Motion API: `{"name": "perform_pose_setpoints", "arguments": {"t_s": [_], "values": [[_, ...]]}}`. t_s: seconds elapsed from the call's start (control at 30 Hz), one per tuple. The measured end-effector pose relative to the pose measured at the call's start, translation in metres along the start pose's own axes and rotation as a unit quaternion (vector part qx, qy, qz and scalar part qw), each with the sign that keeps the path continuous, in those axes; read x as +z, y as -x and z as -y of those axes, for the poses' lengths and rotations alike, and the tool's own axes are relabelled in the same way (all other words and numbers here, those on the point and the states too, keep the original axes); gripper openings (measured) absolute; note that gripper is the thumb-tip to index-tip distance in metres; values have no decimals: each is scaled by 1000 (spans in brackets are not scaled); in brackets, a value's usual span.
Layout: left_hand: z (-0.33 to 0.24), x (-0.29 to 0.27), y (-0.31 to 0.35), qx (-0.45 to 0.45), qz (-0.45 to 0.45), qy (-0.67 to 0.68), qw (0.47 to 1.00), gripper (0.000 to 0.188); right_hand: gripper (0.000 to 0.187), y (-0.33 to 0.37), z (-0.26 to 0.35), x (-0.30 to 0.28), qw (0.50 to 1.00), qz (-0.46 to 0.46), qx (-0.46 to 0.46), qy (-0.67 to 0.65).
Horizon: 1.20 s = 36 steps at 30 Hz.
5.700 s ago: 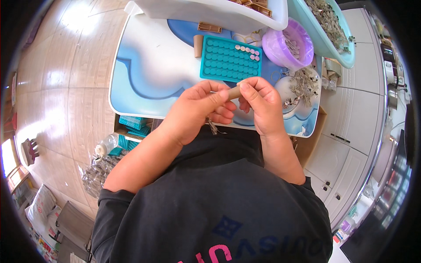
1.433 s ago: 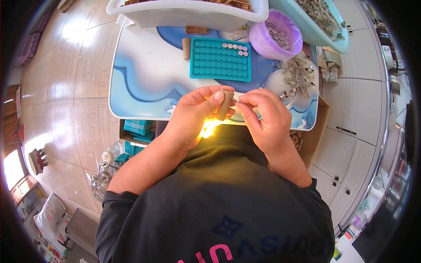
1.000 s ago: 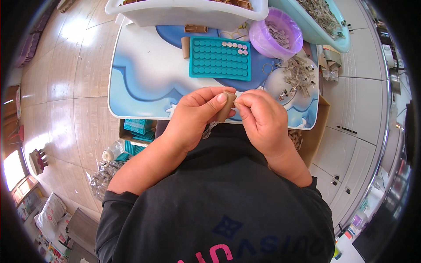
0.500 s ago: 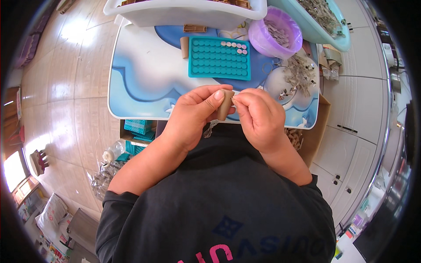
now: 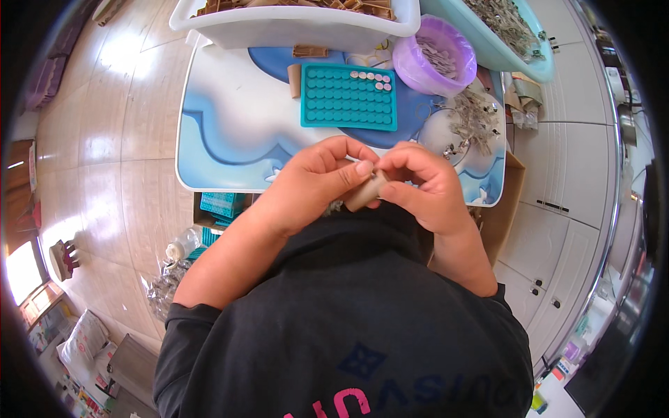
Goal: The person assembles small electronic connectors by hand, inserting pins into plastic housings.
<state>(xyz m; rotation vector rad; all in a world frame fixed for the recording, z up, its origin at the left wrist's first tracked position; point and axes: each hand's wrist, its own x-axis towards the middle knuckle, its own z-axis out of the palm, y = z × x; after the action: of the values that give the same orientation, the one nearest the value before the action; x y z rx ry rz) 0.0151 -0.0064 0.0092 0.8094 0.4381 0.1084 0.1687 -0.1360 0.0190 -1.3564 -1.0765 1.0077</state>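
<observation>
Near the table's front edge, the fingers of my left hand (image 5: 317, 180) are wrapped round a small brown cardboard-like tube (image 5: 363, 194). My right hand (image 5: 431, 188) pinches at the tube's upper end with thumb and forefinger; whatever small piece it may hold is hidden by the fingertips. The tube is tilted, its end turned toward the right hand. Part of a clear, stringy thing (image 5: 334, 207) hangs below my left hand. Beyond both hands lies a teal tray (image 5: 348, 118) of round hollows, with several white and pink discs in its far right part.
Another brown tube (image 5: 295, 81) lies against the tray's left side. A white bin (image 5: 300, 33) of brown pieces, a lined purple bucket (image 5: 425, 73) and a light-blue tub (image 5: 481, 38) stand at the back. Clear pieces with metal clips (image 5: 477, 118) are heaped at right.
The tube has gone from nearly upright to tilted. My right hand has shifted from its side to its upper end, and the fingertips of both hands are closer together.
</observation>
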Motion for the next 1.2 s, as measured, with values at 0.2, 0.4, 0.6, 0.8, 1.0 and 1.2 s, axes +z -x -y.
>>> {"name": "perform_pose_setpoints", "arguments": {"t_s": [0.2,0.4,0.6,0.8,1.0,1.2], "values": [[-33,-61,-42,321,-302,-567,696,26,42,75,18,-88,981,-162,52,-93],[-42,-70,-49,202,-280,-645,682,33,21,202,19,-180,902,-302,295,85],[-48,-66,-42,193,-267,-732,597,26,15,213,-11,-177,790,-334,446,257],[-51,-67,-35,160,-285,-795,512,19,13,93,9,-141,869,-358,157,304],[-47,-70,-25,146,-319,-787,507,16,11,-22,50,-95,900,-218,-21,377],[-42,-69,-15,210,-353,-672,617,19,10,-57,58,-72,917,-134,-70,368]]}}
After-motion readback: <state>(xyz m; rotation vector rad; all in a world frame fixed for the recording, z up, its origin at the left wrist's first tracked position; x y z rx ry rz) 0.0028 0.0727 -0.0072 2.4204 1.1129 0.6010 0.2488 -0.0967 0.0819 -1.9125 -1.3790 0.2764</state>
